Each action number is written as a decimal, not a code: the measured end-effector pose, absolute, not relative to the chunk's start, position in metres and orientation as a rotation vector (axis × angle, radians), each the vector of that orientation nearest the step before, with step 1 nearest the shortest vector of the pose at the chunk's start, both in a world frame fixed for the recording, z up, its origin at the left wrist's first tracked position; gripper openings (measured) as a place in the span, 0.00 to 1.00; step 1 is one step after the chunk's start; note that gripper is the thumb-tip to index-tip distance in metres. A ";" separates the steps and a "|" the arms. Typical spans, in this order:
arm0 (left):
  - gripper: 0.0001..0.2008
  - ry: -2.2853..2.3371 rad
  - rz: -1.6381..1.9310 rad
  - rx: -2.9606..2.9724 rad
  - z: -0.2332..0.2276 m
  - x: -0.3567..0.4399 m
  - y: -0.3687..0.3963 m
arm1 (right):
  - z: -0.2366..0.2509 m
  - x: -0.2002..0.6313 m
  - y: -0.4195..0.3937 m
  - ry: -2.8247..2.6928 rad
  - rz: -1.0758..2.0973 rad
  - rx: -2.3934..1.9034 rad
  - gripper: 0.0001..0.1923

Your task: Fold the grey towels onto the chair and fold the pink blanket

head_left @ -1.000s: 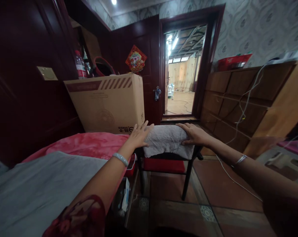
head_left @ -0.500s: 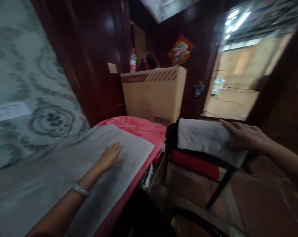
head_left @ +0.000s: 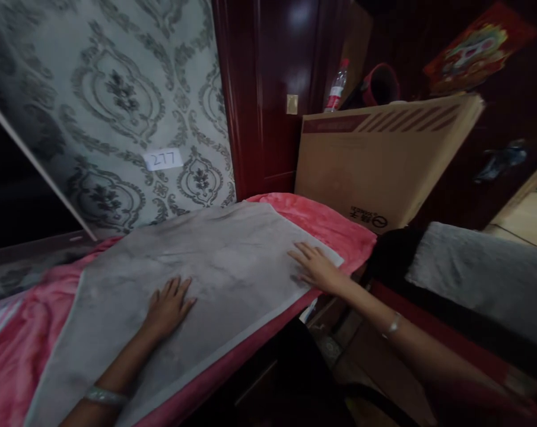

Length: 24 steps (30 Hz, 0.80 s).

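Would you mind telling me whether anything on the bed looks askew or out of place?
Nothing is spilled or damaged. The grey towel lies flat but at an angle across the pink blanket, with the left hand and right hand pressed flat on it.

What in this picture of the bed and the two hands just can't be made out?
Head view, all:
- Bottle label: too small, dim.
- Cardboard box base: hidden behind the pink blanket.
- Poster: blurred, dark.
- Under the grey cloth: covered; left hand and right hand lie flat on it.
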<state>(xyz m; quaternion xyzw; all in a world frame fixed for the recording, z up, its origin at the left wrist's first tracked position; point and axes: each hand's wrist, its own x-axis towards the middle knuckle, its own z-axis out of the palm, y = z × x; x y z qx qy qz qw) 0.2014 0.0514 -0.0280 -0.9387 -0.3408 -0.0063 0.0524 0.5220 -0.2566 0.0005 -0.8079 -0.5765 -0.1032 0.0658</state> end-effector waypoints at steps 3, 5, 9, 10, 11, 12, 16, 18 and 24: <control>0.31 -1.034 -0.114 -2.835 -0.034 0.193 0.043 | -0.004 0.497 -0.181 -1.822 -0.107 -2.272 0.36; 0.30 -1.042 -0.148 -2.832 -0.035 0.193 0.039 | -0.011 0.485 -0.146 -1.871 -0.017 -2.202 0.35; 0.30 -1.061 -0.143 -2.840 -0.037 0.193 0.037 | -0.035 0.477 -0.113 -1.944 0.110 -2.210 0.33; 0.30 -1.070 -0.145 -2.842 -0.037 0.192 0.037 | -0.042 0.478 -0.111 -1.947 0.124 -2.218 0.33; 0.30 -1.075 -0.151 -2.847 -0.038 0.191 0.037 | -0.048 0.479 -0.111 -1.944 0.129 -2.220 0.33; 0.29 -1.079 -0.162 -2.853 -0.039 0.190 0.038 | -0.054 0.481 -0.111 -1.940 0.126 -2.216 0.33; 0.30 -1.080 -0.194 -2.880 -0.043 0.188 0.039 | -0.064 0.491 -0.111 -1.978 0.109 -2.181 0.33; 0.30 -1.084 -0.211 -2.889 -0.043 0.187 0.040 | -0.065 0.500 -0.109 -2.013 0.084 -2.173 0.33; 0.29 -1.146 -0.224 -2.815 -0.040 0.186 0.039 | -0.058 0.557 -0.108 -1.857 0.060 -2.370 0.31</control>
